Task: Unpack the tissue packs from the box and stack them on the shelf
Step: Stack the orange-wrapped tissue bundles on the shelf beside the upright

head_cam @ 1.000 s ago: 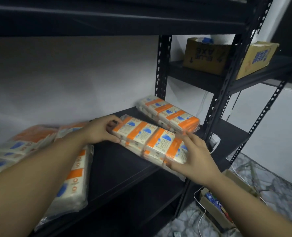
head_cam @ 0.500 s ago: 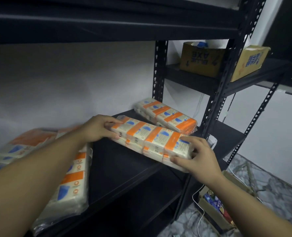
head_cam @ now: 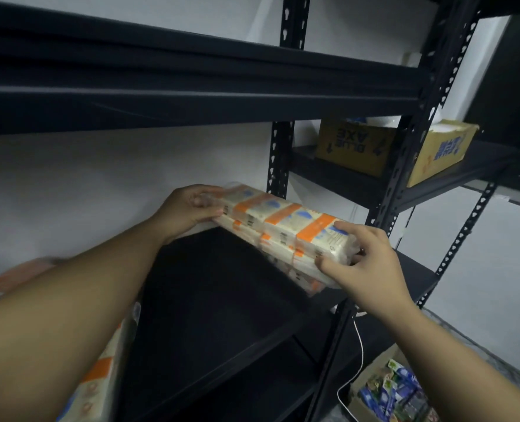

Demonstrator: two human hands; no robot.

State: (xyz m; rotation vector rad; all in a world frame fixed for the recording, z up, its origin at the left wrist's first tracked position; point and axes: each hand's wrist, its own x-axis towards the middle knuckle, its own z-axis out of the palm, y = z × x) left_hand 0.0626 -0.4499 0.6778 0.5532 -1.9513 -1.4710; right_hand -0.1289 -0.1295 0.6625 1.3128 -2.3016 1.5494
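Observation:
A white and orange tissue pack [head_cam: 278, 219] lies across the back right of the black shelf [head_cam: 222, 300], on top of another pack [head_cam: 306, 280] whose edge shows beneath it. My left hand [head_cam: 188, 210] grips the top pack's far left end. My right hand [head_cam: 360, 261] holds its near right end, thumb below and fingers on top. More tissue packs [head_cam: 100, 382] lie at the left of the shelf, mostly hidden behind my left forearm.
A shelf board [head_cam: 191, 86] runs close overhead. Black perforated uprights [head_cam: 278, 159] frame the bay. Two yellow cardboard boxes [head_cam: 354, 146] sit on a shelf to the right. An open box of goods [head_cam: 389, 391] and a white cable [head_cam: 360, 357] lie on the floor.
Both hands carried the tissue pack back and to the right, onto the pack by the upright. The view has tilted upward.

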